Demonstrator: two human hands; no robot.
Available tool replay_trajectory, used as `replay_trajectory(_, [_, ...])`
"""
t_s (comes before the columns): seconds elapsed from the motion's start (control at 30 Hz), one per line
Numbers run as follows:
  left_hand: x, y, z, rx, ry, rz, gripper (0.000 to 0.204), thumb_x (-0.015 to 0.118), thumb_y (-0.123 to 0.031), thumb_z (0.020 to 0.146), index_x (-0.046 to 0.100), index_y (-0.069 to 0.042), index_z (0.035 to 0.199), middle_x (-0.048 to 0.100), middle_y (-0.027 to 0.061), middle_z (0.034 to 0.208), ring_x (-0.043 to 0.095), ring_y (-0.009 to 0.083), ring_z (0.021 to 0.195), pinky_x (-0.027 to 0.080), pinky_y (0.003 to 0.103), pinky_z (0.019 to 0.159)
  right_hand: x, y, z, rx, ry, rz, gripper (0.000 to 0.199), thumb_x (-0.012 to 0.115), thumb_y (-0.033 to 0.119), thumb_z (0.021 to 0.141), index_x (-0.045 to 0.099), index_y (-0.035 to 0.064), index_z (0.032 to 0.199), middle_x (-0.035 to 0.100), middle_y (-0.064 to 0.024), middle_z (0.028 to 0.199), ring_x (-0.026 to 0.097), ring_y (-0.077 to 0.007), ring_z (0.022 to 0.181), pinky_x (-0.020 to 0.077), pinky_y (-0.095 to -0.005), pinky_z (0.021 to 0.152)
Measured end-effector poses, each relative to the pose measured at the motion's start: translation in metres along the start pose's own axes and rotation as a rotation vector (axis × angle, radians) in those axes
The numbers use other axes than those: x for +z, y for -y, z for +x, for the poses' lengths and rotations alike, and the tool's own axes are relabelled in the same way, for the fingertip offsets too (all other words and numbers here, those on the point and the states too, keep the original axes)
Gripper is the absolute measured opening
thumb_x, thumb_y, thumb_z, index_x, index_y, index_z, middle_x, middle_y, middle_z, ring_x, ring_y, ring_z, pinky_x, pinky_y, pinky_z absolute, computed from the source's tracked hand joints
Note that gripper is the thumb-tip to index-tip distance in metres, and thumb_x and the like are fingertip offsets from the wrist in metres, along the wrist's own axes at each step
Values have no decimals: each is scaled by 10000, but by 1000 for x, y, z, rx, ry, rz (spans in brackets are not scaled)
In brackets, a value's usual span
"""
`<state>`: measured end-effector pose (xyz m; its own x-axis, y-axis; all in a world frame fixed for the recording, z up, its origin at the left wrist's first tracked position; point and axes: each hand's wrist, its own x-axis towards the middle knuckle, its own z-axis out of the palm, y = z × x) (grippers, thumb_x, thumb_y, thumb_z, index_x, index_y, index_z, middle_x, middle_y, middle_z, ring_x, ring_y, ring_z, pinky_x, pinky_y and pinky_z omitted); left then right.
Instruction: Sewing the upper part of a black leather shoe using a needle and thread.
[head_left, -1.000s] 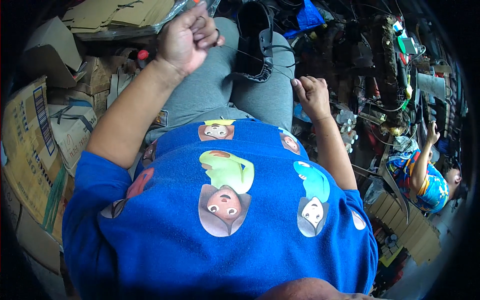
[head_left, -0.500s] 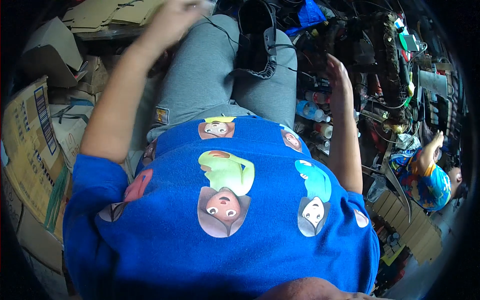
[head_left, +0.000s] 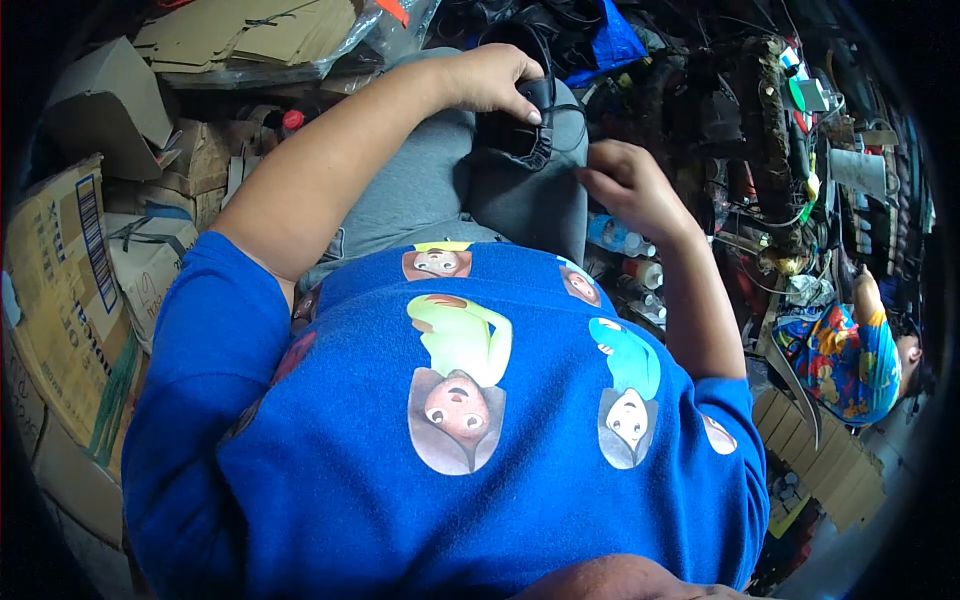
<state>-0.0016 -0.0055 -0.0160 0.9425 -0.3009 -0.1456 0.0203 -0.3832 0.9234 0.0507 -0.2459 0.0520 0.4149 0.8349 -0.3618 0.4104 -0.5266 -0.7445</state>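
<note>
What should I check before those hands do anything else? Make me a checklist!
1. Left hand at the black shoe: ok.
2. Left hand's grip firm: cannot tell.
3. Shoe resting on the gray trousers: ok.
4. Right hand on the shoe too: not ok, it's apart, off to the right.
5. Something thin in the right hand: cannot tell.
6. Other person away from the shoe: ok.

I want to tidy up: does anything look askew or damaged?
The carton at upper left gapes open, a flap sticking out askew; bottles are jumbled near the right hand. The shoe in the left hand shows no clear damage.
</note>
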Motion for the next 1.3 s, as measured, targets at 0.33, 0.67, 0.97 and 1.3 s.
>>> replay_trajectory(0.33, [-11,-1,-4,33,162,-111,360,749,-179,703,655,-13,1009,668,32,907,576,108,864,417,280,867,14,4,4,-34,-234,-124,205,640,64,809,681,71,1010,568,-75,815,599,-177,718,493,-293,656])
replay_trajectory(0.67, [-6,-3,-3,-16,39,8,194,684,-130,750,703,-24,912,673,46,816,592,124,791,418,276,862,13,13,15,14,-190,-278,217,626,64,787,692,88,993,597,-106,840,634,-231,754,513,-325,684])
replay_trajectory(0.97, [-5,1,4,-35,88,14,265,655,-84,742,680,6,990,697,53,893,613,105,812,448,266,838,11,16,23,-66,-192,-304,195,648,50,778,693,82,965,600,-102,845,633,-233,776,508,-319,686])
replay_trajectory(1.3, [-5,-1,3,27,115,-41,281,663,-51,721,671,15,994,699,70,899,620,120,800,456,252,820,15,-22,35,-48,-132,87,162,660,33,798,688,63,954,589,-43,866,580,-139,798,466,-270,732])
